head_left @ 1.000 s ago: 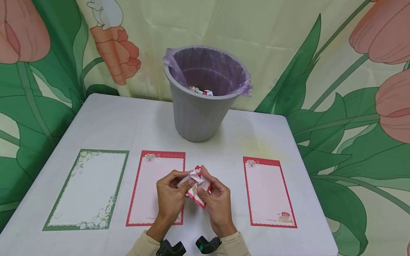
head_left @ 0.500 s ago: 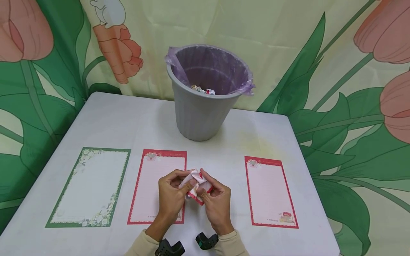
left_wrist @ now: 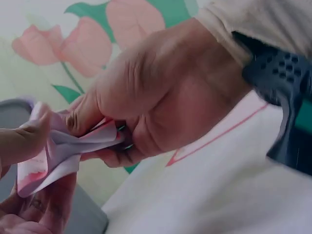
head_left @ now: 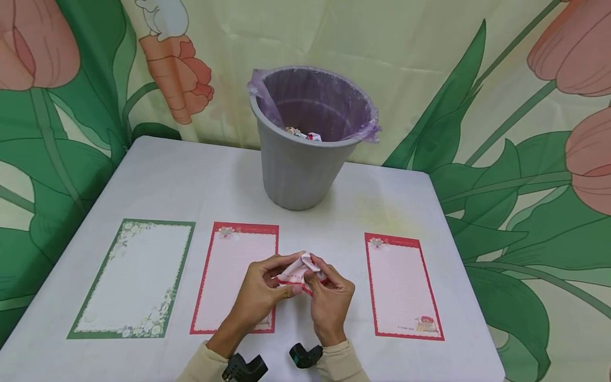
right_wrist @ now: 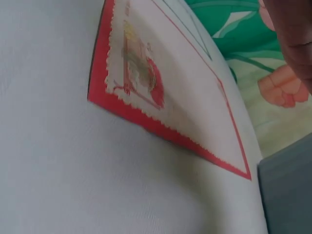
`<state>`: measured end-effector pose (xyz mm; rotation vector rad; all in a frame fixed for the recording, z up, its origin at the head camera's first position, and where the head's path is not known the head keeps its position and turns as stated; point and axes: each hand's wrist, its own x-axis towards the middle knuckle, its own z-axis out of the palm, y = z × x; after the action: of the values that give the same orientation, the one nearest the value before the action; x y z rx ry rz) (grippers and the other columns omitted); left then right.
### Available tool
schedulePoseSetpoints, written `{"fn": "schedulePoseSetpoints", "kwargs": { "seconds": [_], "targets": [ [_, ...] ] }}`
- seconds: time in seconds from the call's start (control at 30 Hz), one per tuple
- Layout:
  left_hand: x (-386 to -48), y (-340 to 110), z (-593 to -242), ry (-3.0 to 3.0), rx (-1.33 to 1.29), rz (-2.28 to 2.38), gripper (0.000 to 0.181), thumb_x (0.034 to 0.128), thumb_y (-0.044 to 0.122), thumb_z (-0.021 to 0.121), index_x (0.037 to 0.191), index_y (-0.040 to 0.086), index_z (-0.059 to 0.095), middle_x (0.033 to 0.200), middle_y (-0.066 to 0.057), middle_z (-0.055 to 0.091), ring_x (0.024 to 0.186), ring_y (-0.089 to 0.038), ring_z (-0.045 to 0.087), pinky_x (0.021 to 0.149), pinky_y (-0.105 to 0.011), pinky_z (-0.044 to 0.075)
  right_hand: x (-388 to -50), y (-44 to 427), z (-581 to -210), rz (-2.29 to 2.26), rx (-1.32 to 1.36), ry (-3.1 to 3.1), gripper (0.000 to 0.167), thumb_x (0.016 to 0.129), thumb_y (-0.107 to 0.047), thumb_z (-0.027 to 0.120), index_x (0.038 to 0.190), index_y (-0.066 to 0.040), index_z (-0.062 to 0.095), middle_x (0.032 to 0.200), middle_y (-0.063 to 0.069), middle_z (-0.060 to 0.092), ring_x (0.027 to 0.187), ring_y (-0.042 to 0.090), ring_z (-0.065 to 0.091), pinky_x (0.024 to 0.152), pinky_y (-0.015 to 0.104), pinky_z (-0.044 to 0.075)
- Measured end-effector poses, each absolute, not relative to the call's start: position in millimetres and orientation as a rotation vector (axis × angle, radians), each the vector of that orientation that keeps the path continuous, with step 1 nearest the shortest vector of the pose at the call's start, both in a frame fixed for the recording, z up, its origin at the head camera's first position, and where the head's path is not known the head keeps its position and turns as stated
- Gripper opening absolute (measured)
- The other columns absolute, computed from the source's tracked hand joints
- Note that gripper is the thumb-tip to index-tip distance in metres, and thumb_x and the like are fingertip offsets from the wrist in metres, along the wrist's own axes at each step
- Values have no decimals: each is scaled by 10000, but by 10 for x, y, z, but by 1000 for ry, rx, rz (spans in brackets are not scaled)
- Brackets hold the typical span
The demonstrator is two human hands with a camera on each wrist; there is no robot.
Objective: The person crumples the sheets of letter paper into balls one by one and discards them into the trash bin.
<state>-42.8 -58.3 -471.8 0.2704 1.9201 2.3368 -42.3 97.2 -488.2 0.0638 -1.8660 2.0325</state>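
Note:
Between both hands is a crumpled sheet of red-bordered paper [head_left: 297, 270], held above the table in front of the bin. My left hand [head_left: 260, 289] pinches its left side between thumb and fingers; the left wrist view shows the folded paper [left_wrist: 63, 151] caught there. My right hand [head_left: 331, 302] grips the other side, its thumb pressed on the paper. Only a dark blurred part of the right hand [right_wrist: 295, 39] enters the right wrist view, and the crumpled sheet is out of sight there. Below the left hand lies a flat red-bordered sheet [head_left: 234, 254], partly covered by it.
A grey bin [head_left: 298, 175] with a purple liner stands at the table's back, several crumpled papers [head_left: 303, 134] inside. A green-bordered sheet [head_left: 136, 281] lies flat at left, another red-bordered sheet [head_left: 401, 286] at right. A printed floral cloth [head_left: 429, 79] hangs behind the white table [head_left: 191, 180].
Both hands have shifted slightly right with the paper. The left thumb has slid down to the paper's lower edge, and the sheet has been turned and crumpled into a more compact shape.

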Motion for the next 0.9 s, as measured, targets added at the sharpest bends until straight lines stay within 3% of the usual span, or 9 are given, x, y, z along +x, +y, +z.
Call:
{"fn": "schedulePoseSetpoints", "kwargs": {
  "seconds": [0.13,0.23,0.4,0.53,0.67,0.9],
  "targets": [
    [-423,-552,-4750,2009,352,2343,602,812,33,904,1378,88,707,1401,-135,665,1226,-206,687,959,-299,617,-423,971,-4868,2038,27,-1849,295,867,31,816,1156,80,782,977,-24,807,933,65,756,763,173,618],
    [-409,-513,-4764,2102,359,2370,568,791,31,913,1328,85,738,1295,-122,701,1157,-189,715,939,-275,621,-433,971,-4848,2008,19,-1868,252,873,14,818,1116,74,796,922,-44,801,782,17,666,624,100,512],
    [-393,-453,-4745,2176,306,2424,530,773,20,921,1277,76,765,1204,-109,722,1106,-194,736,916,-275,630,-464,998,-4792,1970,24,-1949,221,889,-14,810,1109,1,824,983,11,825,780,53,667,597,98,488],
    [-385,-438,-4727,2230,217,2440,467,799,32,907,1246,88,784,1145,-91,726,1055,-185,743,887,-272,637,-472,1019,-4744,1998,57,-2044,231,949,-55,764,1172,-68,823,1070,93,818,912,109,742,720,136,584],
    [-400,-442,-4722,2273,121,2463,340,856,29,863,1186,86,807,1052,-81,726,1018,-165,752,870,-276,640,-464,1047,-4715,2025,134,-2151,279,1000,-76,713,1266,-111,791,1174,113,794,1040,121,746,826,163,603],
    [-425,-477,-4689,2217,7,2533,228,925,5,790,1147,54,806,1056,-146,734,1062,-145,765,917,-273,626,-460,1137,-4726,2049,466,-2266,512,959,-78,762,1458,-135,658,1448,137,667,1368,188,633,1105,245,519]
  ]
}}
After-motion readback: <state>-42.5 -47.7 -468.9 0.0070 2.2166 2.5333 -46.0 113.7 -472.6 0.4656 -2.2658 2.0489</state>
